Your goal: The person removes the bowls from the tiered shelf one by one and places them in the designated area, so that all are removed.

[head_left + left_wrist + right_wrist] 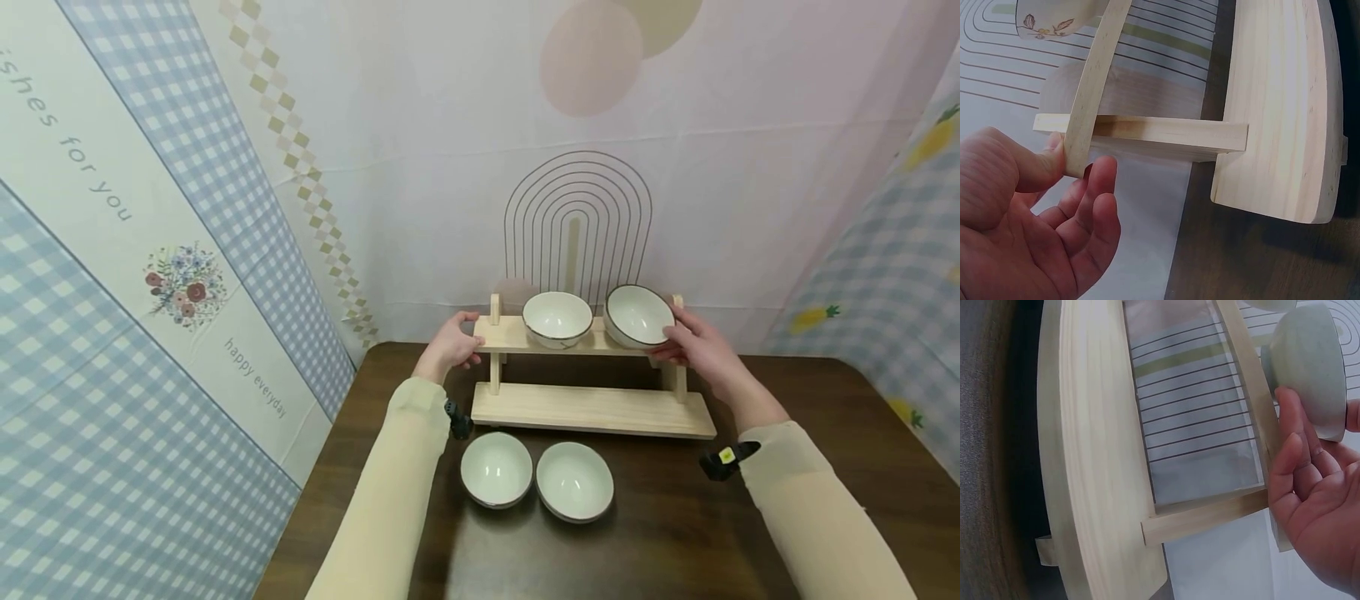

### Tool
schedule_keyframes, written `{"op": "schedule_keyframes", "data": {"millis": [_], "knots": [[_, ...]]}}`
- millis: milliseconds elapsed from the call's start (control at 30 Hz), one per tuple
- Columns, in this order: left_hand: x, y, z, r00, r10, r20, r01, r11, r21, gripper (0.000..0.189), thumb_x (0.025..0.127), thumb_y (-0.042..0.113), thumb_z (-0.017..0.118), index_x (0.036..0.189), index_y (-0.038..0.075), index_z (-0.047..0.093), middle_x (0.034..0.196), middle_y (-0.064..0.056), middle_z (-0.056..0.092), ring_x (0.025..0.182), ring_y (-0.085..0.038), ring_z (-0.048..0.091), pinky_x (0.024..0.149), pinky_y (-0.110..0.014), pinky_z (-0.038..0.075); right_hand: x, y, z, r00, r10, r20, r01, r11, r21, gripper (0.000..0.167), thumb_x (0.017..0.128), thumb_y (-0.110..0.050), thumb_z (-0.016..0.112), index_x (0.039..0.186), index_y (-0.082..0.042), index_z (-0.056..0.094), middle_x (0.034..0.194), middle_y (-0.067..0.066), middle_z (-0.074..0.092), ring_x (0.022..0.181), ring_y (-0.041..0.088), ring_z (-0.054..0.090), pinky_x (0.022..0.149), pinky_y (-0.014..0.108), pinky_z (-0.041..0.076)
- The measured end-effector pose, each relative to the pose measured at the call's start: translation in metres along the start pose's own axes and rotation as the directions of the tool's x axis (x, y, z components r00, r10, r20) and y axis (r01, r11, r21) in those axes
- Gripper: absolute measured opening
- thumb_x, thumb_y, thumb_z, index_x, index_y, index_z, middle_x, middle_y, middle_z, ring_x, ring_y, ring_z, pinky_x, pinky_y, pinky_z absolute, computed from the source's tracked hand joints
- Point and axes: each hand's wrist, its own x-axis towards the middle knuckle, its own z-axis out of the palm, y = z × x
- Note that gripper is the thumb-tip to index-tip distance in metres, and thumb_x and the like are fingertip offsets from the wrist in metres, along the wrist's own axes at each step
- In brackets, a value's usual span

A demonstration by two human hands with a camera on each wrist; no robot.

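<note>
A two-tier wooden rack [592, 408] stands on the brown table. My left hand [453, 342] pinches the left end of its upper shelf [1094, 81] between thumb and fingers. At the shelf's other end, my right hand [697, 346] holds a white bowl [639, 315] with a dark rim, thumb at the rim and fingers along its underside. That bowl is tilted toward the left. Beside it an upright white bowl [557, 318] sits on the upper shelf; part of its floral outside [1054, 22] shows in the left wrist view.
Two more white bowls, a left one [497, 471] and a right one [574, 483], stand side by side on the table [660, 533] in front of the rack. A printed cloth [450, 208] hangs behind, and a checked cloth [112, 333] on the left.
</note>
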Motion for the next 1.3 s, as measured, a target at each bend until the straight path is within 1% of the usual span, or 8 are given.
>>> {"op": "schedule_keyframes", "data": {"millis": [167, 267, 467, 700, 867, 1000, 1133, 1300], "knots": [[0.003, 0.001, 0.002, 1.000, 0.000, 0.002, 0.000, 1.000, -0.005, 0.059, 0.104, 0.003, 0.068, 0.158, 0.018, 0.050, 0.108, -0.022, 0.070, 0.084, -0.038, 0.076, 0.051, -0.027, 0.050, 0.003, 0.005, -0.003, 1.000, 0.000, 0.003, 0.000, 1.000, 0.012, 0.069, 0.116, -0.034, 0.043, 0.173, -0.012, 0.010, 0.102, -0.003, 0.081, 0.093, 0.004, 0.074, 0.082, 0.026, 0.055], [0.004, 0.001, 0.003, 1.000, 0.001, 0.002, 0.000, 1.000, -0.008, 0.059, 0.104, 0.003, 0.067, 0.159, 0.018, 0.050, 0.106, -0.022, 0.071, 0.093, -0.042, 0.076, 0.052, -0.027, 0.050, 0.006, 0.008, -0.003, 1.000, 0.001, 0.000, -0.001, 1.000, 0.029, 0.070, 0.116, -0.032, 0.043, 0.173, -0.013, 0.009, 0.100, -0.005, 0.081, 0.093, 0.005, 0.075, 0.082, 0.026, 0.055], [0.004, -0.001, 0.003, 1.000, 0.003, -0.008, -0.003, 1.000, -0.006, 0.058, 0.105, 0.005, 0.068, 0.159, 0.019, 0.050, 0.109, -0.023, 0.072, 0.091, -0.040, 0.076, 0.056, -0.029, 0.052, 0.009, 0.014, 0.001, 0.999, -0.017, -0.042, 0.020, 0.997, 0.071, 0.070, 0.115, -0.025, 0.047, 0.173, -0.012, 0.010, 0.094, -0.004, 0.081, 0.087, 0.004, 0.075, 0.076, 0.024, 0.055], [0.007, -0.003, 0.001, 1.000, 0.008, 0.001, -0.008, 1.000, -0.024, 0.059, 0.105, 0.005, 0.067, 0.160, 0.018, 0.049, 0.122, -0.032, 0.070, 0.076, -0.029, 0.075, 0.053, -0.027, 0.051, 0.006, 0.014, 0.007, 0.994, -0.002, -0.110, 0.012, 0.996, 0.089, 0.070, 0.114, -0.026, 0.050, 0.173, -0.013, 0.015, 0.090, -0.005, 0.079, 0.085, 0.006, 0.075, 0.074, 0.025, 0.056], [0.009, -0.001, 0.003, 1.000, 0.001, -0.001, -0.001, 1.000, -0.030, 0.059, 0.105, 0.006, 0.067, 0.160, 0.019, 0.049, 0.118, -0.031, 0.071, 0.074, -0.027, 0.074, 0.055, -0.028, 0.051, 0.006, 0.016, 0.010, 0.989, 0.002, -0.147, 0.016, 0.992, 0.125, 0.070, 0.114, -0.027, 0.050, 0.173, -0.013, 0.016, 0.088, -0.009, 0.078, 0.083, 0.003, 0.074, 0.069, 0.022, 0.053], [0.010, 0.001, 0.004, 1.000, 0.004, -0.011, -0.004, 1.000, -0.027, 0.059, 0.105, 0.006, 0.068, 0.160, 0.018, 0.049, 0.109, -0.026, 0.072, 0.074, -0.028, 0.075, 0.057, -0.030, 0.053, 0.008, 0.022, 0.011, 0.987, 0.029, -0.155, 0.004, 0.978, 0.209, 0.069, 0.114, -0.024, 0.050, 0.173, -0.012, 0.016, 0.090, -0.012, 0.077, 0.083, 0.002, 0.073, 0.067, 0.020, 0.052], [0.011, 0.001, 0.005, 1.000, 0.008, -0.016, -0.008, 1.000, -0.026, 0.059, 0.105, 0.006, 0.068, 0.160, 0.018, 0.049, 0.106, -0.024, 0.073, 0.075, -0.029, 0.075, 0.057, -0.030, 0.053, 0.009, 0.025, 0.012, 0.987, 0.063, -0.149, -0.013, 0.949, 0.314, 0.068, 0.114, -0.021, 0.049, 0.173, -0.012, 0.016, 0.091, -0.013, 0.077, 0.083, 0.003, 0.073, 0.066, 0.020, 0.051], [0.013, 0.003, 0.007, 1.000, 0.006, -0.016, -0.006, 1.000, -0.027, 0.059, 0.105, 0.006, 0.067, 0.160, 0.018, 0.049, 0.112, -0.028, 0.072, 0.087, -0.037, 0.077, 0.057, -0.029, 0.052, 0.007, 0.026, 0.013, 0.988, 0.068, -0.140, -0.019, 0.946, 0.325, 0.067, 0.114, -0.023, 0.049, 0.173, -0.012, 0.018, 0.097, -0.016, 0.075, 0.085, 0.003, 0.073, 0.068, 0.021, 0.052]]}}
